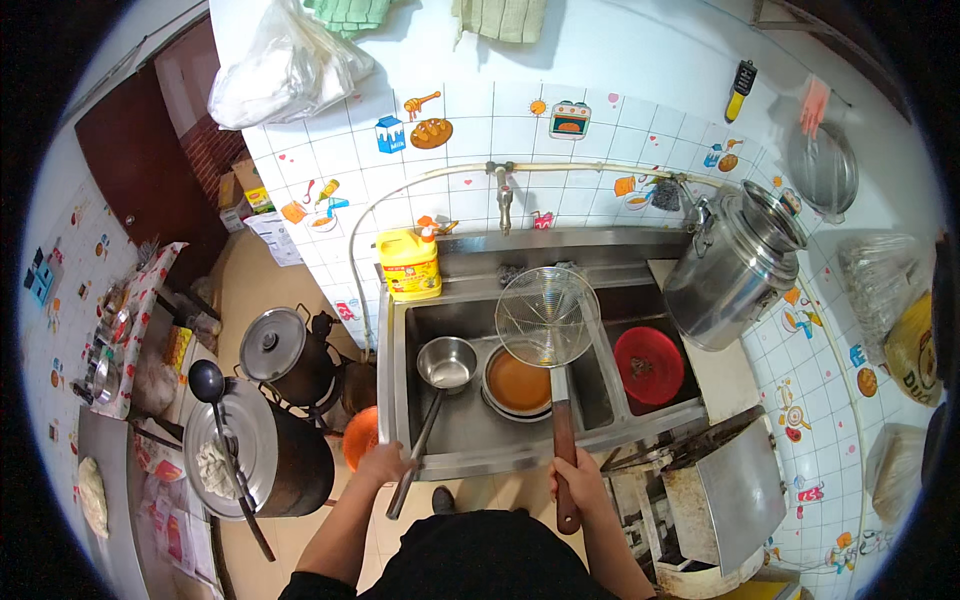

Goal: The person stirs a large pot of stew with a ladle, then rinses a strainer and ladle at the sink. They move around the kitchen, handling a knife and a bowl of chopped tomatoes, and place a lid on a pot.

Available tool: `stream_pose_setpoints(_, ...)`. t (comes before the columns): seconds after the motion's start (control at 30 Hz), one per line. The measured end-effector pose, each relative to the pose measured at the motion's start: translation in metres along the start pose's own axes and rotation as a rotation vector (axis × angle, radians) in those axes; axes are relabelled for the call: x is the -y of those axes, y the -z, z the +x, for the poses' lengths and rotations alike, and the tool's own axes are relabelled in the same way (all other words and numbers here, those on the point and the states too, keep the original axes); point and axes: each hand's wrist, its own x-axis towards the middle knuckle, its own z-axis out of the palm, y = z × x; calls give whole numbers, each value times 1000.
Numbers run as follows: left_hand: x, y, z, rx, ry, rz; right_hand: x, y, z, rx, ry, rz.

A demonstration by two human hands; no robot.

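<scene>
My right hand [579, 480] grips the wooden handle of a wire skimmer [546, 315], whose round mesh hangs over the sink [615, 375]. Down at the sink's front left corner, my left hand [384, 463] is beside the handle of a metal ladle [447, 364]; its fingers reach that handle, but whether they close around it is unclear. The ladle's bowl lies in the large basin, its handle leaning out over the front rim. A round metal pot [517, 382] with brown liquid stands there too, partly behind the skimmer. In the smaller right basin is a red plastic bowl [649, 367] with dark bits inside.
A yellow pump bottle [409, 262] stands on the sink's back left corner, left of the faucet [504, 199]. On the right board sits a large metal canister [731, 270]. Large pots [300, 457] fill the left side, with a black ladle [208, 381] across one lid.
</scene>
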Motion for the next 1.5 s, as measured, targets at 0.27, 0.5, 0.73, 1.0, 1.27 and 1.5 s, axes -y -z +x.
stream_pose_setpoints(0.27,-207,170,-152,-87,-1112,-1332,-9,8,-5,16,1,-54)
stream_pose_setpoints(0.5,-264,171,-218,262,-1817,-1679,0,-12,-11,89,-72,-67)
stream_pose_setpoints(0.73,-262,194,-218,524,-1757,-1551,5,-20,-13,87,-63,-85)
stream_pose_setpoints(1.0,-202,156,-232,139,-1432,-1697,8,-37,-8,86,-88,-94)
stream_pose_setpoints(1.27,-140,45,27,-14,-142,-813,-12,-96,32,-30,223,-469)
stream_pose_setpoints(1.5,-131,29,89,255,60,-1290,-44,-165,48,-213,575,-744)
